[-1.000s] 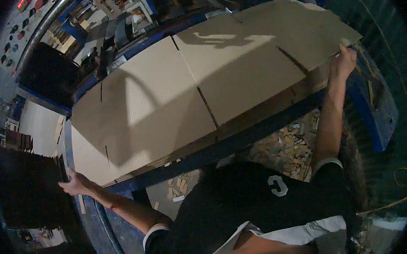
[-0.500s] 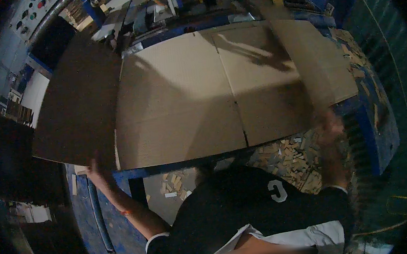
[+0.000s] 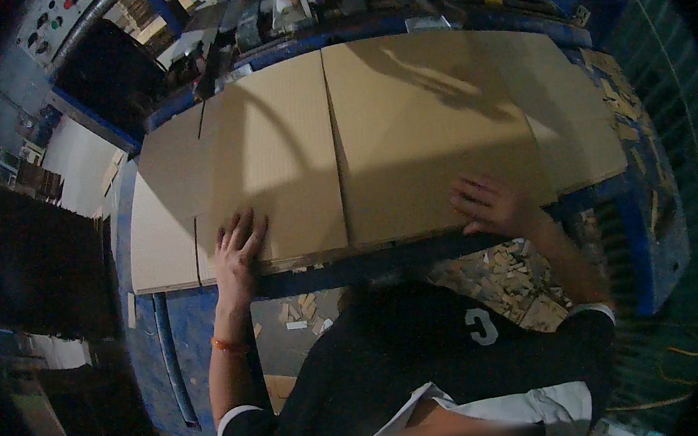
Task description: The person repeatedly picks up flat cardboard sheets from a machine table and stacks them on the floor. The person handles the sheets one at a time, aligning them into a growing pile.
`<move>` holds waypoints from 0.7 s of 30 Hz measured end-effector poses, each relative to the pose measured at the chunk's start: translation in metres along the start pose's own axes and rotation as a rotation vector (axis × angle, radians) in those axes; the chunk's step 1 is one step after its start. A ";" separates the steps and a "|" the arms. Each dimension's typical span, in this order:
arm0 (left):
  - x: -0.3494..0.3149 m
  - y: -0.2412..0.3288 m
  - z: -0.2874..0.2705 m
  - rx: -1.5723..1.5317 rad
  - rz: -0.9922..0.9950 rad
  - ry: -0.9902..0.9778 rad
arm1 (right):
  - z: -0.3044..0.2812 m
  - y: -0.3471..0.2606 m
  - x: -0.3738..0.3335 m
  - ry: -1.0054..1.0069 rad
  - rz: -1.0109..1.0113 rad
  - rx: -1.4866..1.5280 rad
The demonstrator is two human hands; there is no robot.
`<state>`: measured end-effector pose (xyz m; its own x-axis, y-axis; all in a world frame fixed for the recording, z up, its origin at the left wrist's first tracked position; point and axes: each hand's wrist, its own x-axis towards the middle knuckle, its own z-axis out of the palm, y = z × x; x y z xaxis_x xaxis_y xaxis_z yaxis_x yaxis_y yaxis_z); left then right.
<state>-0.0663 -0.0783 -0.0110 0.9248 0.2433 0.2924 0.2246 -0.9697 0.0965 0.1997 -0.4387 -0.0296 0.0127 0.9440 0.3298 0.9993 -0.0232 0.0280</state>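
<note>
A brown cardboard box blank (image 3: 426, 154) lies on the blue machine table, its two side panels folded inward so that their edges meet at a narrow dark gap. My left hand (image 3: 241, 247) rests flat near the front edge of the left panel, fingers spread and pointing away from me. On the right panel, close to its front edge, my right hand (image 3: 496, 206) lies with fingers stretched toward the left and slightly apart. Neither hand grips anything. Flat cardboard flaps show beyond the folded panels on both sides.
Blue machine rails and clamps (image 3: 261, 32) run behind the cardboard. A control panel with buttons (image 3: 47, 28) stands at far left. Cardboard scraps (image 3: 501, 276) litter the floor in front of me and the table's right end. A dark stack (image 3: 45, 258) stands at left.
Both side panels, raised half a second ago, are now folded down over the middle. My left hand has moved right and my right hand left, both onto the panels.
</note>
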 end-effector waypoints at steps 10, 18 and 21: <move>0.068 -0.070 0.016 -0.040 -0.017 0.176 | 0.022 0.053 0.076 -0.005 -0.079 -0.115; 0.142 -0.072 0.049 -0.189 -0.061 0.298 | 0.032 0.135 0.122 -0.111 0.263 -0.094; 0.180 -0.056 0.048 0.008 -0.084 0.358 | 0.058 0.153 0.130 -0.126 0.640 -0.082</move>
<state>0.1019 0.0186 -0.0095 0.7372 0.3139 0.5983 0.2990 -0.9457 0.1277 0.3558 -0.3004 -0.0372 0.6128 0.7666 0.1919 0.7872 -0.6133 -0.0638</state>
